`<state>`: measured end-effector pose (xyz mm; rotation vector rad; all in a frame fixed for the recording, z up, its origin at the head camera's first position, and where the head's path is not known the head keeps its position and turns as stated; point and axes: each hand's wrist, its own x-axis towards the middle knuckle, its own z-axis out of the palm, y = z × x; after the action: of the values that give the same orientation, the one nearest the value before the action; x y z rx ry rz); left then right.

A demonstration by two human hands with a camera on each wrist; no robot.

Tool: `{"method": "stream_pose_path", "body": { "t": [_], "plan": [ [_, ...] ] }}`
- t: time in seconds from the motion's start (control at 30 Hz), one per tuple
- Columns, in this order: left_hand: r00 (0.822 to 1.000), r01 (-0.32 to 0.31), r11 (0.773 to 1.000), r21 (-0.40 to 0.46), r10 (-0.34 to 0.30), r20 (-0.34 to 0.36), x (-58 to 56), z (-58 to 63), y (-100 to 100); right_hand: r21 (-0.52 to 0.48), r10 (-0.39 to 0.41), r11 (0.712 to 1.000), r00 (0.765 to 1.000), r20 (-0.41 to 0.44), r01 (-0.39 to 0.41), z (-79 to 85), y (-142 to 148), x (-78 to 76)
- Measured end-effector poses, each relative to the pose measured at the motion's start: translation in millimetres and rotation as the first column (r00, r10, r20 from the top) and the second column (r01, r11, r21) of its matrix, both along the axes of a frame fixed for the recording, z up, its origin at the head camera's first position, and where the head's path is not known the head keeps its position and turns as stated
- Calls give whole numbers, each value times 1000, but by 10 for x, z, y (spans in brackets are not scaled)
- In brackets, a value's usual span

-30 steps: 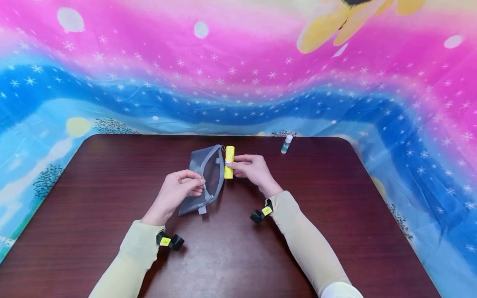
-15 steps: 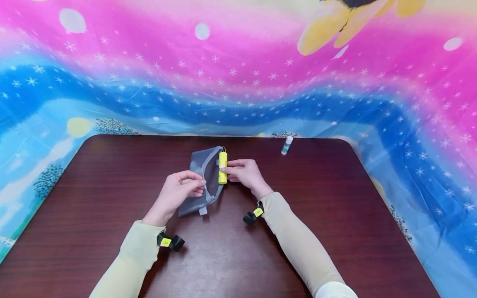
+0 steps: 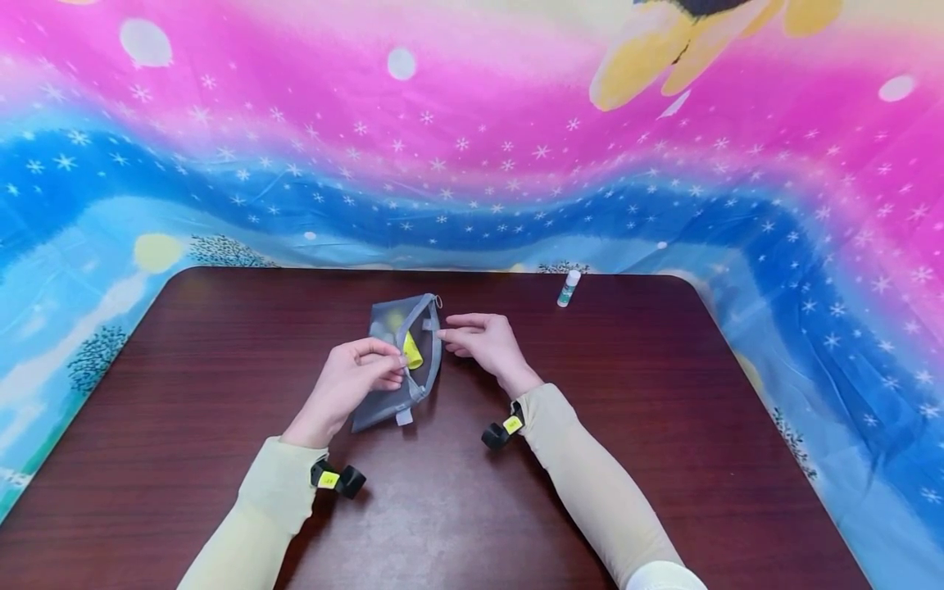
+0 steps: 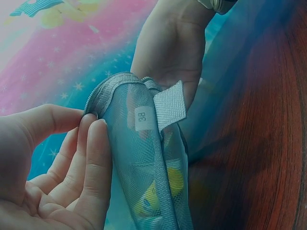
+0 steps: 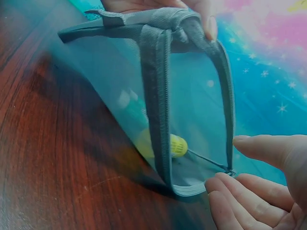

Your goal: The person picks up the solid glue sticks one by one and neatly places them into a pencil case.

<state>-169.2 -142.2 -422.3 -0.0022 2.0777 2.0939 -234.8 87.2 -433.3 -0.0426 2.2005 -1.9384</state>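
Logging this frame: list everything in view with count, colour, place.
Table: 1, dark red-brown, below
Backdrop: 1, pink-blue print, behind table
Pouch: 1, grey mesh, mid-scene, mouth open
Cylinder: 1, yellow, inside pouch
Blurred item: 1, white-green, inside pouch
Small tube: 1, white and green, table's far side
Sleeves: 2, cream, frame bottom
Wrist cameras: 2, black with yellow labels, at sleeve ends
Left-hand grip: 1, bare, pinching pouch edge
Right-hand grip: 1, bare, at pouch mouth

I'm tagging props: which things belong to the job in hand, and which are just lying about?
In the job:
grey mesh zip pouch
left hand, pinching the pouch's edge
right hand, at its open mouth
yellow tube, inside
blurred green-and-white item, also inside

Just lying about, it seems:
white-capped tube, apart on the table
patterned cloth behind
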Motion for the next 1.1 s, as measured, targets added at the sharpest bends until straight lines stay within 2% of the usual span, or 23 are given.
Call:
{"method": "stream_pose_path", "body": {
  "t": [0.17,0.33,0.43,0.7,1.1],
  "plan": [
    [1000,-1,1000,-6,0,-2,4,16,-6,4,1,1000,1000,-8,-1,50,28,25],
    [1000,-2,1000,-2,2,0,7,32,-5,18,54,998,999,3,-54,55,26,45],
    [1000,-1,1000,-1,1,2,10,39,-2,18,57,998,998,-7,-57,51,41,55],
    [1000,7,1000,6,-7,-5,18,40,2,6,-69,998,991,-115,70,186,254,74],
    [1000,11,1000,7,-11,-10,19,45,-14,-47,-213,977,953,-215,208,420,603,63]
  ]
}}
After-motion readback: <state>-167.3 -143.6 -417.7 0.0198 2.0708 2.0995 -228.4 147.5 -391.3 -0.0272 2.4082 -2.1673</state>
